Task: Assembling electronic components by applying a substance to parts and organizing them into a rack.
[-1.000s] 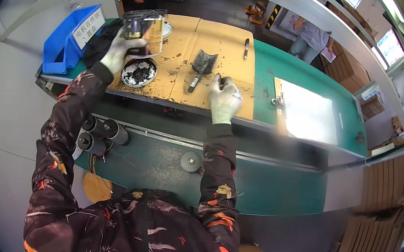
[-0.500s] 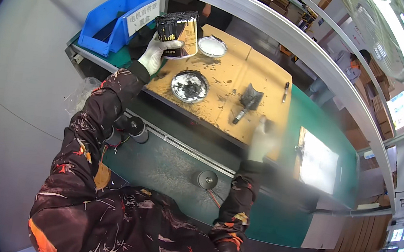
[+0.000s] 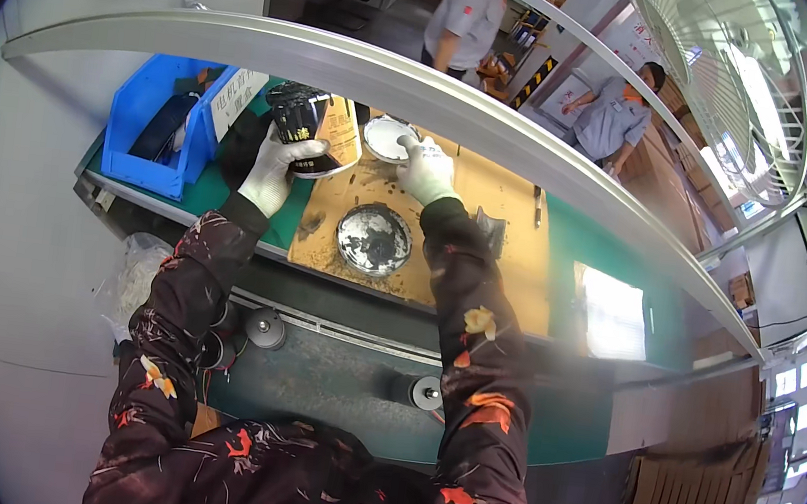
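My left hand, in a white glove, grips a squarish black-and-gold paint can with black smears at its top. Beside the can, a round white lid lies on the stained cardboard. My gloved right hand is at the right edge of this lid, fingers closed on its rim. Closer to me sits a round dish smeared black and white. A dark scraper-like tool is partly hidden behind my right forearm.
A blue bin stands at the left, a marker pen and a clipboard with white paper at the right. Small motors rest on the nearer green surface. A metal frame bar crosses above the bench; two people stand beyond.
My right hand has moved from beside the scraper-like tool, far and left, to the white lid. My left hand still holds the paint can. The view has shifted and turned.
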Demonstrator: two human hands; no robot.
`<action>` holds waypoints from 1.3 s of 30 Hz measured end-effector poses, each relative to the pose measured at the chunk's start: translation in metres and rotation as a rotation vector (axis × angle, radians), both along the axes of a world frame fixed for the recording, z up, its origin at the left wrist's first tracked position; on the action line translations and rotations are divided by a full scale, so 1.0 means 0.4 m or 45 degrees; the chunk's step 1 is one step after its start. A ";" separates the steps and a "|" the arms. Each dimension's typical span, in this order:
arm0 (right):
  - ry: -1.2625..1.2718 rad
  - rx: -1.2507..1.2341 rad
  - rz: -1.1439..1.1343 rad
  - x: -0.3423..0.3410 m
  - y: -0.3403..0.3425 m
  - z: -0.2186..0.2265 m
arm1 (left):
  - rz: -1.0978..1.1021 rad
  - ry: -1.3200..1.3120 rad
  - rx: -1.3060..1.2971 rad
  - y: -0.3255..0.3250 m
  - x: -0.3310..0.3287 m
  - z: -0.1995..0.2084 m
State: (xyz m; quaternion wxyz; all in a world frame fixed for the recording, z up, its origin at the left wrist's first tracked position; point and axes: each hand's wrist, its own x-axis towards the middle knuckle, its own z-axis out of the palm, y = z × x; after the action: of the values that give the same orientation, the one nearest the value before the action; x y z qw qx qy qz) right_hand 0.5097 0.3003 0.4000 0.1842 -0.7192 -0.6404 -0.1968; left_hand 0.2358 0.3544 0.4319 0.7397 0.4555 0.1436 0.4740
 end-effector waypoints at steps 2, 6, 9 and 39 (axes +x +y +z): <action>-0.019 -0.006 0.011 0.012 0.049 -0.028 | 0.000 0.011 0.032 0.025 0.006 0.002; -0.085 0.005 0.040 0.011 0.069 -0.025 | 0.039 0.014 0.020 0.052 0.025 -0.005; 0.067 -0.005 -0.089 -0.002 0.023 0.019 | 0.025 -0.001 0.173 0.061 0.060 -0.002; 0.075 0.349 0.400 -0.328 -0.726 0.184 | -0.321 -0.504 -0.480 -0.421 -0.016 0.010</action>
State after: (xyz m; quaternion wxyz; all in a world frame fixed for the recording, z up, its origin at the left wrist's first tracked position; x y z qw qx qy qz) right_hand 0.3785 0.0101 0.4737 0.3274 -0.5840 -0.7063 -0.2300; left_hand 0.2295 0.1860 0.4361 0.8779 0.2231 0.0244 0.4229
